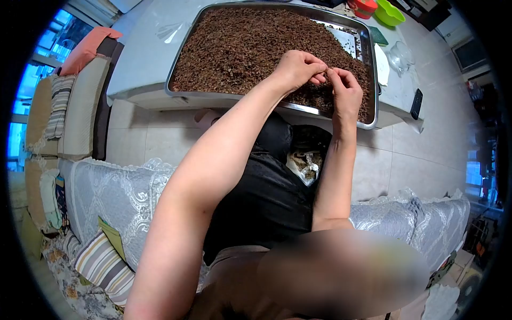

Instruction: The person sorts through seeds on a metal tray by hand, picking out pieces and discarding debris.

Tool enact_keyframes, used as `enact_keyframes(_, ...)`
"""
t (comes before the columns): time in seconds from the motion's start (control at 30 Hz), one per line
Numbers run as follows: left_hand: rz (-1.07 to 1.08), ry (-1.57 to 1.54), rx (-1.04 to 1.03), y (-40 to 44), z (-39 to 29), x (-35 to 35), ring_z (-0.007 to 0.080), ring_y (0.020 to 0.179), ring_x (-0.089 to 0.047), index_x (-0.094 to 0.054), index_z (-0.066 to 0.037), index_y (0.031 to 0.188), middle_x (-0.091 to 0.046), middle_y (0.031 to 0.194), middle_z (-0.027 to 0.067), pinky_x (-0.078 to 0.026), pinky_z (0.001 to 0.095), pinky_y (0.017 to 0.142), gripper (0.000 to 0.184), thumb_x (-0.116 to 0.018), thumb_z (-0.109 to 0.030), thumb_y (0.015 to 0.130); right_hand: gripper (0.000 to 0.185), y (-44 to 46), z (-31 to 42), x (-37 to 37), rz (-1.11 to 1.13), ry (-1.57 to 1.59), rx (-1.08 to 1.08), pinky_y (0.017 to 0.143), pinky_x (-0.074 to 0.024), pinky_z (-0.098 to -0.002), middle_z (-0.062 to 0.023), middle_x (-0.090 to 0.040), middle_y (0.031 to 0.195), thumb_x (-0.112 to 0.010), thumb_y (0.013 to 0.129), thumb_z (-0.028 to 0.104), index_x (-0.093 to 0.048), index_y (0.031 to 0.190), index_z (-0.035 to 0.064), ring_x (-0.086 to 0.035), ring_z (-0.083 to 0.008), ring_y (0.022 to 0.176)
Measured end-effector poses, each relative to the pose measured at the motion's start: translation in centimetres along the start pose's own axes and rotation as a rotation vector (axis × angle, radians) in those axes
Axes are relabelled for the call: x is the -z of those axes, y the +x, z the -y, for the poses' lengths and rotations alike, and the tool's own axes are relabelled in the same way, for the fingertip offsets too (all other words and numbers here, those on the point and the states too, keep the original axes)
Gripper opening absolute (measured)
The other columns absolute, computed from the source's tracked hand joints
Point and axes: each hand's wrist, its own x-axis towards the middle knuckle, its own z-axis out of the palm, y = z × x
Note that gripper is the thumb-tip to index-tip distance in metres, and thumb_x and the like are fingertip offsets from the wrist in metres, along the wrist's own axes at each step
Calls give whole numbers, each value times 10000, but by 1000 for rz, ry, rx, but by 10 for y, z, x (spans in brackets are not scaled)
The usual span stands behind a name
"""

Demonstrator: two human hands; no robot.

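Observation:
A large metal tray (234, 96) holds a broad heap of small dried reddish-brown bits (240, 48) that look like Sichuan peppercorns. Over the heap's right part, my left hand (301, 69) is closed in a pinch of thumb and forefinger. Its fingertips meet those of my right hand (348, 90), which pinches too, above the tray's near right side. Whatever sits between the fingertips is too small to make out. Toward the tray's far right corner, its bare metal bottom (346, 40) shows with a few scattered bits on it.
The tray rests on a pale table (138, 69). On its right lie a glass bowl (400, 56) and a black remote (417, 103); a green bowl (390, 13) and a red container (362, 7) stand farther back. Below, a dark bin (326, 140) holds waste. A lace-covered sofa (117, 186) is behind me.

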Motion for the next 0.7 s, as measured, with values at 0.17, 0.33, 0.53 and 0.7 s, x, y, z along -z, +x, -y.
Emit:
enact_keyframes(0.17, 96, -265, 126, 0, 0, 1, 193, 904, -702, -626, 86, 1160, -698, 990, 169, -595, 254, 803, 287, -604, -117, 959, 165, -6, 17, 4, -4, 314, -230, 580, -342, -188, 42, -648, 843, -741, 873, 196, -712, 971, 67, -507, -18, 699)
enact_keyframes(0.33, 183, -342, 189, -5, -5, 1, 135, 902, -671, -647, 25, 1138, -688, 973, 96, -575, 224, 798, 315, -652, -227, 950, 195, -10, 21, -2, -18, 317, -240, 596, -346, -186, 38, -658, 862, -747, 870, 202, -721, 1013, 71, -518, -21, 715)
enact_keyframes(0.53, 149, -237, 249, -3, -1, 1, 57, 761, -613, -659, -40, 1002, -669, 889, 4, -531, 167, 683, 232, -674, -265, 945, 187, -10, 16, -8, 11, 383, -246, 616, -384, -194, 18, -667, 885, -719, 895, 170, -699, 1030, 42, -550, -38, 740)
enact_keyframes(0.7, 196, -340, 232, -4, -2, 2, 68, 761, -623, -642, -18, 1038, -666, 889, 27, -536, 174, 676, 217, -643, -222, 962, 191, -3, 8, 1, 113, 606, -287, 644, -433, -210, -11, -676, 930, -698, 909, 139, -663, 1057, 24, -583, -61, 777)
